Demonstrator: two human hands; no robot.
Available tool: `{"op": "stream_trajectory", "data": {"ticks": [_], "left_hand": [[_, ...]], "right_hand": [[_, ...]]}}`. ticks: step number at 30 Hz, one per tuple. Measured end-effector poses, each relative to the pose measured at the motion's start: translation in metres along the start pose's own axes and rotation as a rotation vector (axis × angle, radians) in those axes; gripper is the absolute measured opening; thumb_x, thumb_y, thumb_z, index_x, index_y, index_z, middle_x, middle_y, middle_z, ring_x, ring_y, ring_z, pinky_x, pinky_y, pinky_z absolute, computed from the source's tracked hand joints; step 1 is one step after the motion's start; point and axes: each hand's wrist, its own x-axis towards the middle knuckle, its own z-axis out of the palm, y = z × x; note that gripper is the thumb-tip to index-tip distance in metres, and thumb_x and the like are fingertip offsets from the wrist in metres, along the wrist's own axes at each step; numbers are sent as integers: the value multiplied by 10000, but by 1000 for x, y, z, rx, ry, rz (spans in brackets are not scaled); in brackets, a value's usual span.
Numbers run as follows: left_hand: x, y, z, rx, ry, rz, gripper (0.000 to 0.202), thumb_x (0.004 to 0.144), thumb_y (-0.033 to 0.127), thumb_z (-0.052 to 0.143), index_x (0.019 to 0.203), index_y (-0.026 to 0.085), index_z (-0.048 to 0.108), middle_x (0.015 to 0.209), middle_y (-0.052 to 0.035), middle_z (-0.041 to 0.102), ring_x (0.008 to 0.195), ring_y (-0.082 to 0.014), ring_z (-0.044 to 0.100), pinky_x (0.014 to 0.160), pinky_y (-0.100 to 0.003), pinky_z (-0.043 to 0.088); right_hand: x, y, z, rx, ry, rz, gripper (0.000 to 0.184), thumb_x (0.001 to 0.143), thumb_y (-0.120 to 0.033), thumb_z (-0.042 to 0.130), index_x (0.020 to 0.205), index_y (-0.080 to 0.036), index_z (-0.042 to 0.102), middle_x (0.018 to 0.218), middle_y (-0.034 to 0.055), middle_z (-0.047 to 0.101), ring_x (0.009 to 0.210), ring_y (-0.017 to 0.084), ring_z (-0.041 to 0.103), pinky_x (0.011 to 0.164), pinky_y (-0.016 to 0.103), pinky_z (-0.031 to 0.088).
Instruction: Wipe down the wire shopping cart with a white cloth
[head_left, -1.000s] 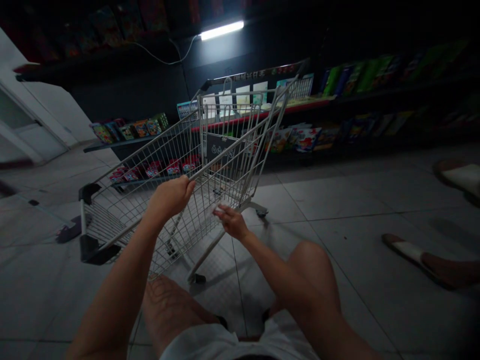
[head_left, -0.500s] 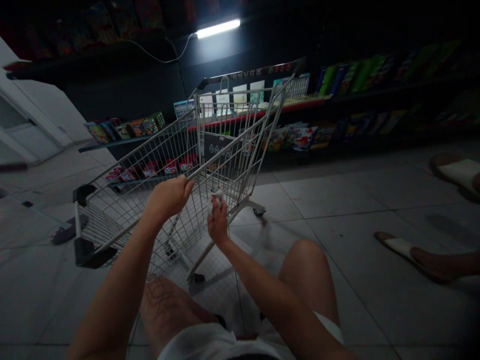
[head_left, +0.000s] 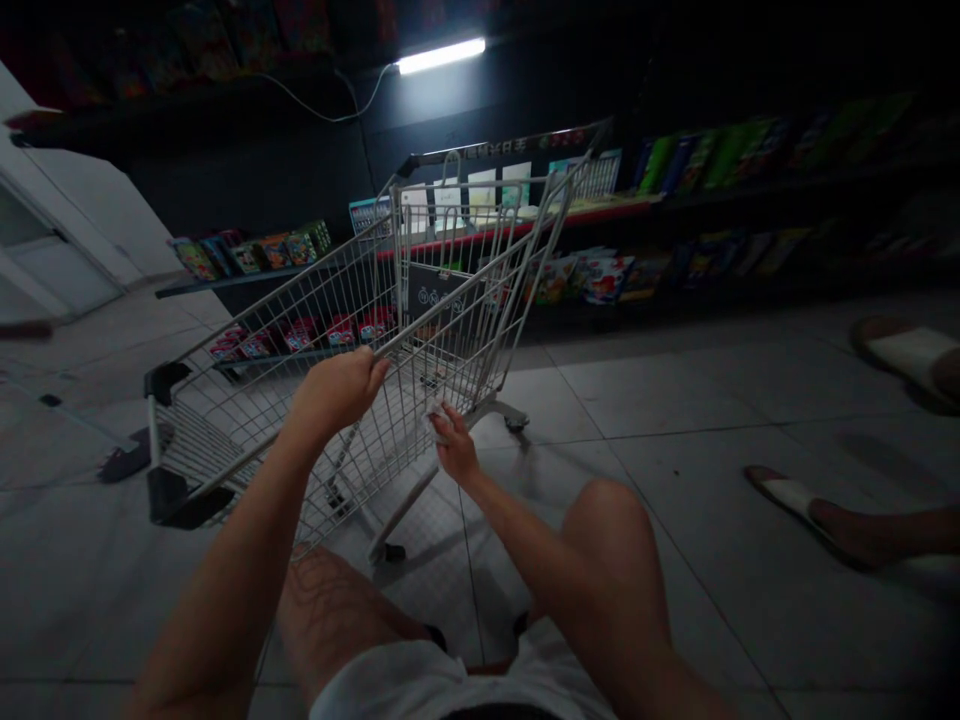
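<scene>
A metal wire shopping cart [head_left: 352, 280] with black plastic corners stands in front of me, its handle bar toward the shelves. My left hand [head_left: 341, 385] is wrapped round the top rim of the cart's near side. Lower and to the right, my right hand [head_left: 456, 440] pinches a crumpled white cloth or tissue [head_left: 435, 412] against the wire side of the basket. Which of the two the white piece is, I cannot tell. A dark panel with round symbols [head_left: 442, 295] hangs at the child-seat end of the cart.
Behind the cart, a dark shelf [head_left: 637, 200] carries books and colourful packets under a lit tube lamp [head_left: 442, 57]. At the right, another person's feet in sandals [head_left: 795, 500] stand on the tiled floor. A mop-like tool [head_left: 131, 455] lies to the left.
My right hand has moved slightly right along the wires with the white piece. The left hand stays on the rim. The cart looks unmoved.
</scene>
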Motion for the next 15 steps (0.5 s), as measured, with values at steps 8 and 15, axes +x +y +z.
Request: {"op": "stream_trajectory", "data": {"ticks": [8,15], "left_hand": [[0,0,2,19,20,-8,421,1005,433,266,1031,155,581,959,-132,711,866,-261,682,725,-363,493],[-19,10,27,-75,426,272,299,977,304,355,1006,190,629,1029,-123,686,1021,-228,601,940,-392,473]], "right_hand": [[-38,-26,67,42,139,290,799,729,-41,438,1514,-139,327,1573,201,226,1489,268,293,1149,481,416],[-71,-37,75,407,187,490,681,742,-133,410,1423,-136,403,1232,157,577,1189,238,609,984,448,546]]}}
